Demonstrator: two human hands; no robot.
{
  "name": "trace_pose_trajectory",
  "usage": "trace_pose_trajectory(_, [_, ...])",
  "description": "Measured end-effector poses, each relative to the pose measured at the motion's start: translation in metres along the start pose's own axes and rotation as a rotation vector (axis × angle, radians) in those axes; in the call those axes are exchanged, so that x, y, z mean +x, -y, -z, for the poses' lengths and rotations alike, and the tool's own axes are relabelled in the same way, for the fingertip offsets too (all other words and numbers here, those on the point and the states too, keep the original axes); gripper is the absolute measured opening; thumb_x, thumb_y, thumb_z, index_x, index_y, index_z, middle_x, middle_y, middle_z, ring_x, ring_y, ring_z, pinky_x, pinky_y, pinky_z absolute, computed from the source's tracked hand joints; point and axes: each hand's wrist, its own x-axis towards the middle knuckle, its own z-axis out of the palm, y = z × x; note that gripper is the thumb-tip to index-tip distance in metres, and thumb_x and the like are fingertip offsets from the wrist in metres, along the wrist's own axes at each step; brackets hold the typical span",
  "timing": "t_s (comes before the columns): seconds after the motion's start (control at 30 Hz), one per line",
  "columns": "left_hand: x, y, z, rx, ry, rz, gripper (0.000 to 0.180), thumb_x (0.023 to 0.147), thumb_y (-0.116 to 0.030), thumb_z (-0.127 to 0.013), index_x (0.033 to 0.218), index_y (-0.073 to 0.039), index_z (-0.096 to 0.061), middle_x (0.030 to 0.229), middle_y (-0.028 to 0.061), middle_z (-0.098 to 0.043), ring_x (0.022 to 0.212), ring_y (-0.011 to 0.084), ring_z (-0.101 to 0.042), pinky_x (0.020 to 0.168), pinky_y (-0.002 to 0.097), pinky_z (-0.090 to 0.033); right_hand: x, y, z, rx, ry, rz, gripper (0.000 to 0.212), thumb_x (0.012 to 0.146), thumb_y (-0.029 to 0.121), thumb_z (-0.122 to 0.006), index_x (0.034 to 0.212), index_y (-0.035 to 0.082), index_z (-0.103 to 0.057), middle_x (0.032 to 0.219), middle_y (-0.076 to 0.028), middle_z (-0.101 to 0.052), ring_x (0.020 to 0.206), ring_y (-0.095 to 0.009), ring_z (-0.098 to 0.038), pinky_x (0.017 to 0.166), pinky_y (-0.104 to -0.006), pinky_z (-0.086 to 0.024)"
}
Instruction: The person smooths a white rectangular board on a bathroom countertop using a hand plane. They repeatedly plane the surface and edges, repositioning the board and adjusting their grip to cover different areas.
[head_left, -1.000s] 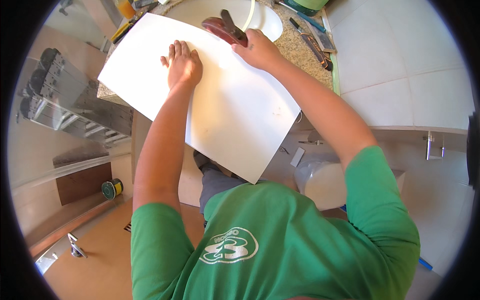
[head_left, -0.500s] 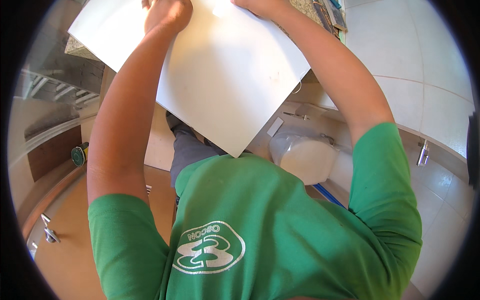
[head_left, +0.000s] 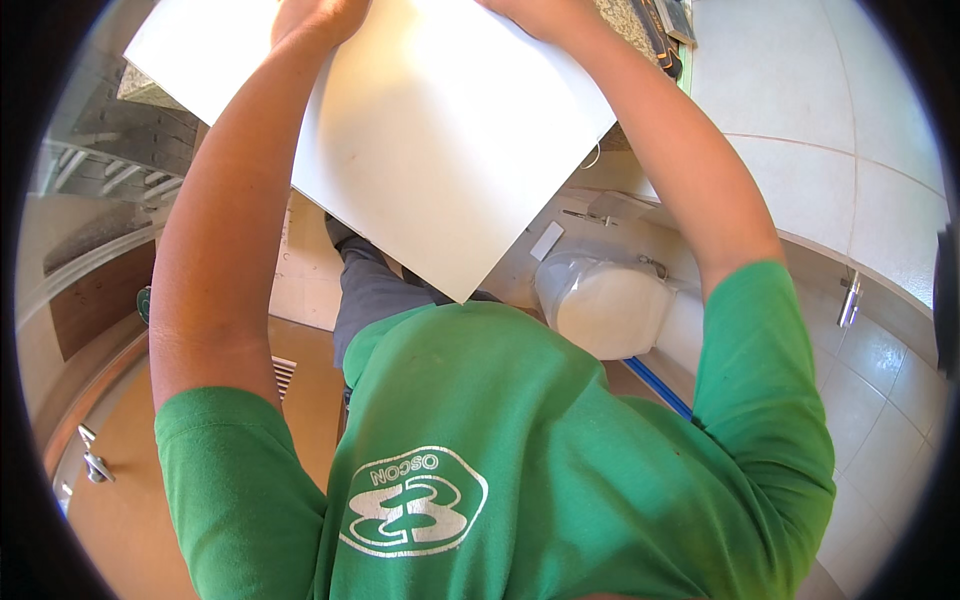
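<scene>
A large white square tile (head_left: 440, 140) lies slanted in front of me, one corner pointing down toward my green shirt. My left hand (head_left: 320, 15) lies on the tile's upper part at the top edge of the picture, its fingers cut off. Only the heel of my right hand (head_left: 525, 8) shows on the tile's upper right part, so what it grips is hidden. Both forearms reach up across the tile.
A white bucket wrapped in clear plastic (head_left: 610, 305) stands below the tile's right edge, with a blue pipe (head_left: 660, 385) beside it. Hand tools (head_left: 665, 40) lie on the speckled counter at top right. White tiles (head_left: 800, 90) are at right, a metal rack (head_left: 100, 150) at left.
The view has tipped down: the hands and the tile slid to the top edge. The dark red tool in my right hand has gone out of view.
</scene>
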Motion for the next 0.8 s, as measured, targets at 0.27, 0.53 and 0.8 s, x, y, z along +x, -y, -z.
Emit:
trace_pose_trajectory(0.27, [-0.001,0.0,0.004,-0.013,0.022,-0.032,0.057,0.107,-0.027,-0.037,0.156,0.004,-0.038,0.167,0.0213,-0.03,0.158,0.0337,-0.022,0.13,0.0495,-0.013,-0.036,-0.006,0.012,-0.039,-0.001,-0.034,0.048,0.086,0.035,-0.079,0.112,-0.002,-0.062,0.098,-0.026,-0.071,0.092,-0.039,-0.071,0.083,-0.0453,-0.055])
trace_pose_trajectory(0.53, [-0.002,0.002,0.003,-0.019,0.02,-0.038,0.059,0.107,-0.029,-0.038,0.156,0.004,-0.037,0.167,0.0216,-0.03,0.158,0.0339,-0.021,0.13,0.0489,-0.011,-0.083,-0.035,0.014,-0.004,-0.032,-0.05,0.051,0.085,0.043,-0.078,0.115,0.003,-0.064,0.103,-0.02,-0.071,0.095,-0.035,-0.071,0.085,-0.0457,-0.055])
trace_pose_trajectory(0.8, [0.027,0.034,-0.043,0.23,-0.11,-0.104,0.062,0.108,-0.045,-0.027,0.163,-0.015,-0.032,0.172,0.0036,-0.026,0.159,0.0212,-0.02,0.129,0.0506,-0.013,-0.157,-0.067,0.035,0.054,-0.024,-0.184,0.056,0.084,0.044,-0.08,0.122,0.006,-0.064,0.101,-0.016,-0.072,0.089,-0.031,-0.069,0.08,-0.0407,-0.054])
